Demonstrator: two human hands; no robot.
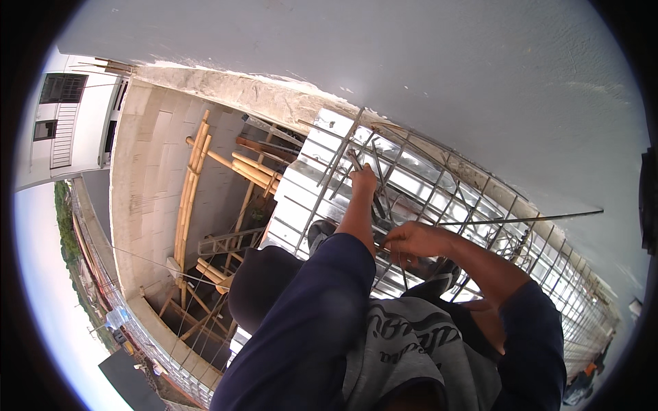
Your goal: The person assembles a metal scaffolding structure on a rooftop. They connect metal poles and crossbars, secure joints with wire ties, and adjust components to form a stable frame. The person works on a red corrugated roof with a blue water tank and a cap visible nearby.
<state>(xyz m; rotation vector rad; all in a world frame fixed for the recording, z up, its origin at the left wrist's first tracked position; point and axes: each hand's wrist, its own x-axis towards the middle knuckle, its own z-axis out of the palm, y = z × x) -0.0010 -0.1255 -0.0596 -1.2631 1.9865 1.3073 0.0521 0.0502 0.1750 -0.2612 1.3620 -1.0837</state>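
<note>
My left hand [363,180] reaches out over a grid of steel rebar [429,198]. It is closed around a dark metal bar [378,205] that shows above and below the fist. Nearer to me, my right hand [415,241] is bent low over the same grid, fingers curled together. What it pinches, if anything, is hidden by the fingers. Under the rebar lies shiny corrugated metal decking [291,198]. One longer rod [528,219] sticks out to the right across the grid, toward the grey wall.
A smooth grey wall [480,75] rises along the far side. Left of the decking edge is a drop with bamboo poles [194,192] and a ladder-like frame [229,241]. A block wall [147,178] bounds it. My dark shoes stand on the grid.
</note>
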